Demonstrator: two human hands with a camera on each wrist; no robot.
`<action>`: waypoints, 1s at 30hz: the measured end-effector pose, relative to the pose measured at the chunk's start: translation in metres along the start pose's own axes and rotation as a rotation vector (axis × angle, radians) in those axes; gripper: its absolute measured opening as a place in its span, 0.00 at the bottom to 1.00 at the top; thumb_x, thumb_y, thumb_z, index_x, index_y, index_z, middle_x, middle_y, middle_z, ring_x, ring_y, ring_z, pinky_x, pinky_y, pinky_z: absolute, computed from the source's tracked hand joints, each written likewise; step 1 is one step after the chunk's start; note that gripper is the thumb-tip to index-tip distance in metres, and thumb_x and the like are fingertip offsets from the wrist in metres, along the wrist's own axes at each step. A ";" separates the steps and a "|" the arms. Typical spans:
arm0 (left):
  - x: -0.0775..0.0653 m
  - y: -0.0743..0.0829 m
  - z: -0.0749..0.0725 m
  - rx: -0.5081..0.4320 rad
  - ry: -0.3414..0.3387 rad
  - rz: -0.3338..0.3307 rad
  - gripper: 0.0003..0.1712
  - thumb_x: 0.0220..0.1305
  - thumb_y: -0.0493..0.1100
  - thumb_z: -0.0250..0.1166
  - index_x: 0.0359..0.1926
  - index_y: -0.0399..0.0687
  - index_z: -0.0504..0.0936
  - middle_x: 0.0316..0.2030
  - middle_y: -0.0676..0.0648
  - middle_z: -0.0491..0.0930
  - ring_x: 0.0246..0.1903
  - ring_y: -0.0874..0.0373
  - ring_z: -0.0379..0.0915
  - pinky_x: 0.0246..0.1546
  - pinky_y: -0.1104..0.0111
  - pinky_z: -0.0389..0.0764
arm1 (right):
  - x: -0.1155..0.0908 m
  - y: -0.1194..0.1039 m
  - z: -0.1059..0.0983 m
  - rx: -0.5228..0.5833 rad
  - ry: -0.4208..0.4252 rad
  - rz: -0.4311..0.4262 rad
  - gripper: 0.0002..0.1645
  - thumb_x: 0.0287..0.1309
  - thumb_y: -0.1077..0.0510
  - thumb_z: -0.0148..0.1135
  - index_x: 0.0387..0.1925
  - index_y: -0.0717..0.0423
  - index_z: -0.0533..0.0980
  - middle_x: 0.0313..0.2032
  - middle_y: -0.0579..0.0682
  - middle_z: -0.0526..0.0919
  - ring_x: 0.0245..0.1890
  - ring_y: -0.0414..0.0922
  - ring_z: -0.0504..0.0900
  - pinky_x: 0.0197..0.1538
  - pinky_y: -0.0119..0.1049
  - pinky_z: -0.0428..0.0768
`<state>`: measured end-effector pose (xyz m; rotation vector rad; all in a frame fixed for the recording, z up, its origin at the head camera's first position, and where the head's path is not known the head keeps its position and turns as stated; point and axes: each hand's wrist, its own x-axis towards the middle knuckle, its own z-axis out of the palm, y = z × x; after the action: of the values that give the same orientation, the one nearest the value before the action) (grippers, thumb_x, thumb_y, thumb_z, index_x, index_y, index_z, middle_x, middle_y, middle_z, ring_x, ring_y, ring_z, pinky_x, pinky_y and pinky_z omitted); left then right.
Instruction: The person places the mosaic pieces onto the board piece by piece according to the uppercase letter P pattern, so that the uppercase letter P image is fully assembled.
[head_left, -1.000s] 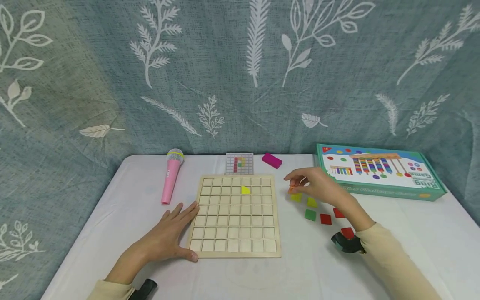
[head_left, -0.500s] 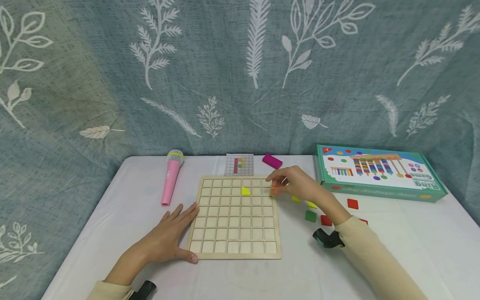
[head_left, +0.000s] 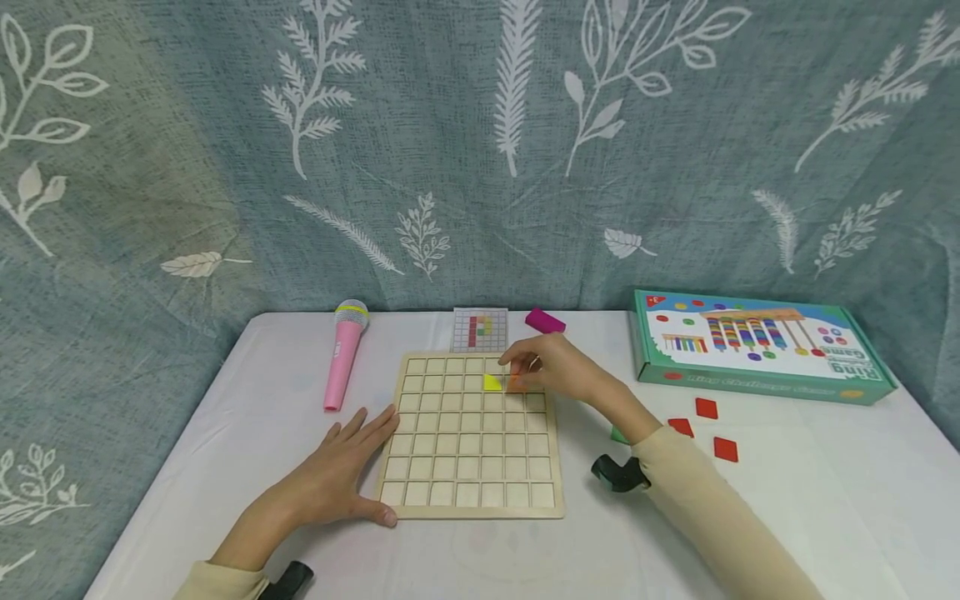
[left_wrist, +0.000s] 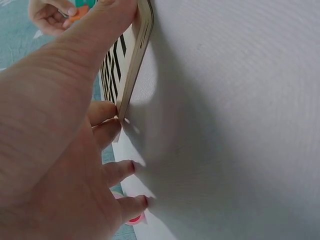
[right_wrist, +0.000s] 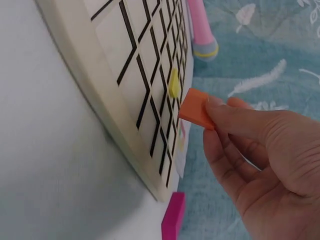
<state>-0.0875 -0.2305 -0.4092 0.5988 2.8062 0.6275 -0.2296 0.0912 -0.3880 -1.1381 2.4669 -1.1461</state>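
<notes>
My right hand point(head_left: 558, 367) pinches an orange square tile point(right_wrist: 196, 107) between thumb and fingers, over the upper right part of the wooden grid board point(head_left: 465, 433). Just left of that tile, a yellow piece point(head_left: 492, 382) with one rounded corner sits in a cell of the second row from the back. My left hand point(head_left: 337, 471) lies with fingers spread at the board's left edge, its thumb by the front corner and a fingertip touching the frame. In the left wrist view, fingertips point(left_wrist: 142, 201) rest on the white cloth.
Behind the board lies a printed grid card point(head_left: 480, 332), beside a magenta block point(head_left: 545, 321). A pink microphone point(head_left: 343, 358) is at left; a boxed ring game point(head_left: 761, 346) at back right. Red tiles point(head_left: 725, 450) and a partly hidden green tile point(head_left: 618, 435) lie near my right forearm.
My right hand has moved left with the orange tile, from beside the loose tiles to over the board next to the yellow piece. The left hand has stayed put.
</notes>
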 end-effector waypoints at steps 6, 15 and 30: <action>-0.002 0.000 0.000 -0.009 -0.003 -0.012 0.73 0.32 0.72 0.75 0.74 0.36 0.57 0.75 0.39 0.52 0.72 0.30 0.41 0.66 0.33 0.46 | 0.011 -0.006 0.009 -0.003 -0.026 -0.007 0.17 0.54 0.68 0.70 0.47 0.66 0.82 0.34 0.51 0.85 0.36 0.41 0.82 0.43 0.30 0.83; 0.000 0.002 -0.001 -0.011 0.000 -0.011 0.73 0.32 0.72 0.75 0.73 0.36 0.57 0.75 0.40 0.52 0.72 0.30 0.41 0.66 0.33 0.46 | 0.027 -0.005 0.019 0.000 -0.016 -0.034 0.15 0.55 0.67 0.69 0.46 0.66 0.82 0.35 0.50 0.85 0.36 0.41 0.81 0.43 0.29 0.82; 0.000 -0.001 0.002 -0.011 0.010 -0.002 0.72 0.33 0.73 0.74 0.74 0.37 0.57 0.75 0.40 0.53 0.72 0.30 0.42 0.66 0.33 0.46 | 0.046 -0.009 0.036 -0.011 -0.026 -0.038 0.14 0.57 0.69 0.67 0.46 0.64 0.82 0.37 0.52 0.85 0.38 0.42 0.82 0.44 0.28 0.80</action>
<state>-0.0868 -0.2306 -0.4111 0.5916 2.8099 0.6473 -0.2395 0.0347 -0.3997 -1.1999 2.4454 -1.1217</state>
